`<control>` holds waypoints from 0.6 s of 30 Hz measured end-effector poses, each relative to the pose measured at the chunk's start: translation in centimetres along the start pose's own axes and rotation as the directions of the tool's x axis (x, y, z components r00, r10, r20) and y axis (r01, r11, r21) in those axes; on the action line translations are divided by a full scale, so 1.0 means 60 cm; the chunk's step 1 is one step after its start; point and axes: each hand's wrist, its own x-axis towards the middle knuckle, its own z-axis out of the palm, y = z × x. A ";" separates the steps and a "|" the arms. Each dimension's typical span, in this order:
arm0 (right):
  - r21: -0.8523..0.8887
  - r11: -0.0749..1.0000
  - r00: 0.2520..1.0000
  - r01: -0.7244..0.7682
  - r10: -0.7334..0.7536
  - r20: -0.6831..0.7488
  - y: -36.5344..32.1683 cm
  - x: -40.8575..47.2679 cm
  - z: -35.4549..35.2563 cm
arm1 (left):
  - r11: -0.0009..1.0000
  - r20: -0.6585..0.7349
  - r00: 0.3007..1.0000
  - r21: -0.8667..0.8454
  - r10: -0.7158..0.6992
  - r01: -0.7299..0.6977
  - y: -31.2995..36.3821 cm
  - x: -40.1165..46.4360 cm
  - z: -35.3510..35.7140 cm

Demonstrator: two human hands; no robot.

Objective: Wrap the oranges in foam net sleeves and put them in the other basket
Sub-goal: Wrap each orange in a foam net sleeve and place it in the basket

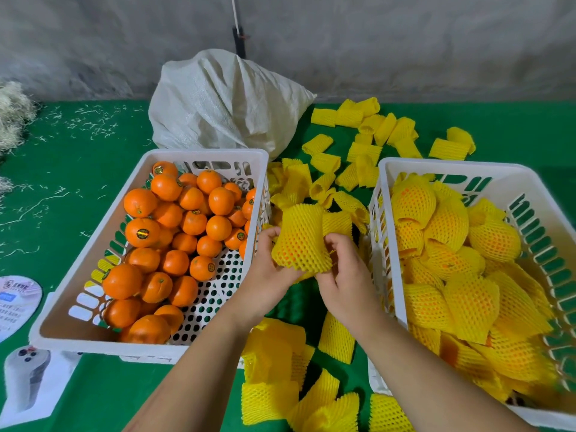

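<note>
Foam net sleeve (301, 241); white plastic basket (93, 336)

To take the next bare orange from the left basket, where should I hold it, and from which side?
Take a top-layer orange from above, fingers around its round sides; neighbours crowd it, and only the top is free in the left basket.

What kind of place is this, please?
Probably a small fruit-packing station: a green table holds a basket of bare oranges, a basket of wrapped oranges and loose foam sleeves, before a rough grey wall.
</note>
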 end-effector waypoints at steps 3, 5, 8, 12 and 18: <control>0.024 1.000 0.998 -0.019 0.018 0.063 -0.003 -0.002 -0.004 | 1.000 -0.029 0.999 0.011 -0.013 0.013 0.000 0.003 0.002; 0.025 1.000 0.996 0.002 -0.005 0.088 -0.007 -0.003 -0.004 | 0.996 -0.058 0.997 -0.076 -0.055 0.051 0.003 0.005 0.003; -0.033 0.999 0.999 0.035 -0.034 0.043 -0.011 -0.002 -0.002 | 0.966 0.016 0.995 -0.240 -0.099 0.100 0.003 0.006 0.003; -0.130 0.991 0.996 0.032 -0.042 -0.074 -0.006 0.001 -0.004 | 0.994 0.068 0.997 -0.104 -0.036 0.043 0.004 0.000 -0.001; -0.201 0.972 0.983 0.122 -0.146 -0.110 -0.022 -0.004 -0.008 | 0.992 -0.090 0.995 -0.125 -0.034 0.022 0.009 0.006 0.012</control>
